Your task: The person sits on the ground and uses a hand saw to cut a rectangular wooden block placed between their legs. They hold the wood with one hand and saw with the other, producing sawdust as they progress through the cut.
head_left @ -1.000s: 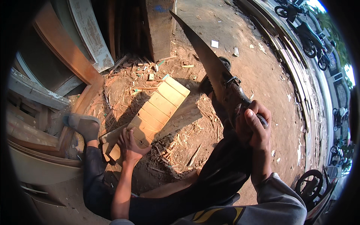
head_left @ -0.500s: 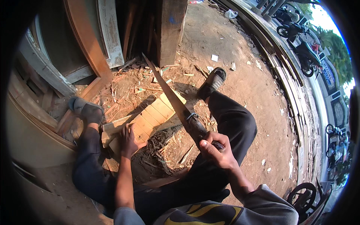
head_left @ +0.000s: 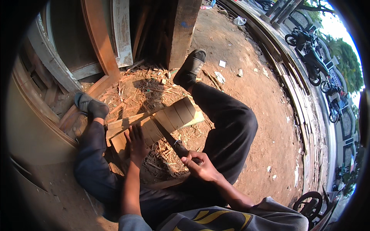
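Dirt yard (head_left: 266, 100), wood chips; left hand (head_left: 135, 141) pressed flat on plank (head_left: 169, 117), right hand (head_left: 200, 166) gripping machete (head_left: 166, 134).

One head-worn fisheye view looks steeply down, close over the seated person's lap; far edges bend, probably distorting distances.

Bare dirt ground (head_left: 266, 115), reddish-brown, carries everything. A notched wooden board (head_left: 162, 121) lies flat on it. Around and under the board: a dense litter of wood chips (head_left: 142, 86) and splinters, thickest beyond the board toward the door frames (head_left: 102, 42). Right of the board, farther out, scraps of white paper (head_left: 220, 76) dot the dirt. Past those scraps, a curb (head_left: 304, 115) edges the ground.
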Available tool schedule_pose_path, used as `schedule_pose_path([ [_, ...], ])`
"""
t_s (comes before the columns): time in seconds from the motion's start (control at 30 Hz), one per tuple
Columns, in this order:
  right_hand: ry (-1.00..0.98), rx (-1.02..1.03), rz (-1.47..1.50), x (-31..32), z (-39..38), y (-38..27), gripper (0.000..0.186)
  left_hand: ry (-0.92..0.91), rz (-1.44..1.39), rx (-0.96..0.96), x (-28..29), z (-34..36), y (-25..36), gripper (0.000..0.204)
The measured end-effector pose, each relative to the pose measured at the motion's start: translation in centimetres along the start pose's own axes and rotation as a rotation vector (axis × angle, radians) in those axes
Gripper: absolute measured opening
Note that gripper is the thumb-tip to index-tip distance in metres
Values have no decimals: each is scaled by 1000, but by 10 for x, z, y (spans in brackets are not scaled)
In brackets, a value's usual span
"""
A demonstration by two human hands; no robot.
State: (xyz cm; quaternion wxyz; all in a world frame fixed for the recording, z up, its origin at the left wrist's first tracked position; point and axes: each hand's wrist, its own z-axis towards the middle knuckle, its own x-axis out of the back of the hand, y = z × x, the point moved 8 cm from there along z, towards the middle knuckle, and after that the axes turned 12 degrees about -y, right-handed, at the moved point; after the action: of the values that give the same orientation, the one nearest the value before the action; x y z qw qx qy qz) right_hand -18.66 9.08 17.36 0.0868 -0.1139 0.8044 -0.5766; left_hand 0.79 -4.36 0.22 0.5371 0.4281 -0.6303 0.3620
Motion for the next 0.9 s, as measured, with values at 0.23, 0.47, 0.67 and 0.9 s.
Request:
schedule_pose_path([
  [0.23,-38,22,-33,5,18,4,34,-311,-281,2,-47,15,-38,54],
  [0.47,-163,-31,116,2,36,4,32,41,336,-164,-35,8,-79,38],
  [0.67,-212,5,84,6,63,30,30,-202,-57,-174,7,23,-63,86],
  [0.9,-278,-65,98,13,81,33,30,-131,-81,-192,-4,38,-79,92],
])
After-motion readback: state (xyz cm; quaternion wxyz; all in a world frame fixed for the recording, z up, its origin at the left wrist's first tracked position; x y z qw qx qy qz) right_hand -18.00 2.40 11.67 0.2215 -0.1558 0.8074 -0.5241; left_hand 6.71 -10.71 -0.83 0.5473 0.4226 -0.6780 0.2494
